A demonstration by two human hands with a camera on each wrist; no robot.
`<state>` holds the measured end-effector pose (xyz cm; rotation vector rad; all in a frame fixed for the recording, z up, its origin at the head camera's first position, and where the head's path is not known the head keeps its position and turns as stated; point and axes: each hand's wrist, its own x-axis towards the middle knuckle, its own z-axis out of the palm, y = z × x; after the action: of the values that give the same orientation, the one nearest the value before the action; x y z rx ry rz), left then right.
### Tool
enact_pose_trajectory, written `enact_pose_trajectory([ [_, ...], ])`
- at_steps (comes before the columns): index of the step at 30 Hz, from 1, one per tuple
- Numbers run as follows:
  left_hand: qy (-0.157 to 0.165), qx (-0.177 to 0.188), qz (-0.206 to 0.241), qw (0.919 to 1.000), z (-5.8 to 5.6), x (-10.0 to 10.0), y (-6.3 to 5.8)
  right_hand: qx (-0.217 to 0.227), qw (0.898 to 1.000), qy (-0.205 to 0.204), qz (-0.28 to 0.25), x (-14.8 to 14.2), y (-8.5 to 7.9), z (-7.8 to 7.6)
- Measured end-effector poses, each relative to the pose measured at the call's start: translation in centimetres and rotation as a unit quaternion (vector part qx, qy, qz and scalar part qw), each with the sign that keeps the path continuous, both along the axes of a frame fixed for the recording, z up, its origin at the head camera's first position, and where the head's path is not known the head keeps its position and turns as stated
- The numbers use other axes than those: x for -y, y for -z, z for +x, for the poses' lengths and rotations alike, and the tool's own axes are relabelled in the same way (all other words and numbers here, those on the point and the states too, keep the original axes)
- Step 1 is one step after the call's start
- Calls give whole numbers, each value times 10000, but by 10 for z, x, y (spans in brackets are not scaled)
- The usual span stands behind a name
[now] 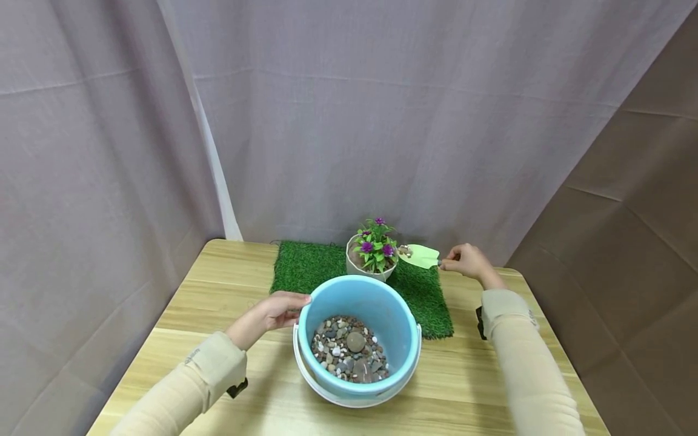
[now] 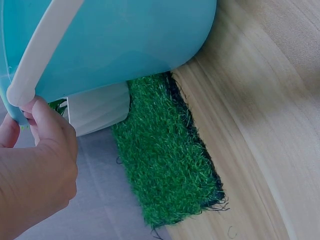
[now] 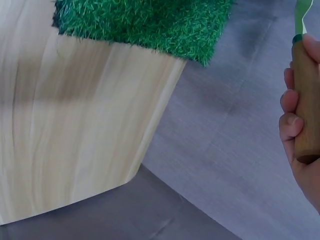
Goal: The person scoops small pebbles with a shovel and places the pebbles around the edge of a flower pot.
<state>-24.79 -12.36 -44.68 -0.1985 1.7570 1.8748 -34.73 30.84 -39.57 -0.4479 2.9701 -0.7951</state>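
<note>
My left hand (image 1: 282,310) pinches the left rim of a light blue bucket (image 1: 360,297), beside the pivot of its white handle (image 2: 47,47). Pebbles (image 1: 349,348) of mixed colours and sizes cover the bucket's bottom. At the right, my right hand (image 1: 468,262) grips the wooden handle (image 3: 306,100) of a pale green garden trowel (image 1: 424,257). A few small pebbles (image 1: 405,250) lie on its blade, whose tip points left at the rim of a white flower pot (image 1: 353,257). Purple flowers (image 1: 376,247) with green leaves stand in that pot. Whether blade and pot touch, I cannot tell.
A green artificial grass mat (image 1: 308,263) lies under the pot at the table's back and reaches behind the bucket. The wooden table (image 1: 229,284) ends near grey curtains (image 1: 349,121) at the back and left. A brown-grey cloth (image 1: 627,242) hangs on the right.
</note>
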Motion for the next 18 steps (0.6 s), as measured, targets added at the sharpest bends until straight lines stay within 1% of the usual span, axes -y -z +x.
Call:
enact_pose_trajectory([
  [5,41,-62,60,10000,1,0,0,183,9996,201,90,6,5,-3],
  [10,125,-90,73,9999,3,-1,0,297,9972,470,503,21,4,-7],
  [18,121,-108,-14,9999,2,-2,0,-37,9930,543,1052,45,-5,-12],
])
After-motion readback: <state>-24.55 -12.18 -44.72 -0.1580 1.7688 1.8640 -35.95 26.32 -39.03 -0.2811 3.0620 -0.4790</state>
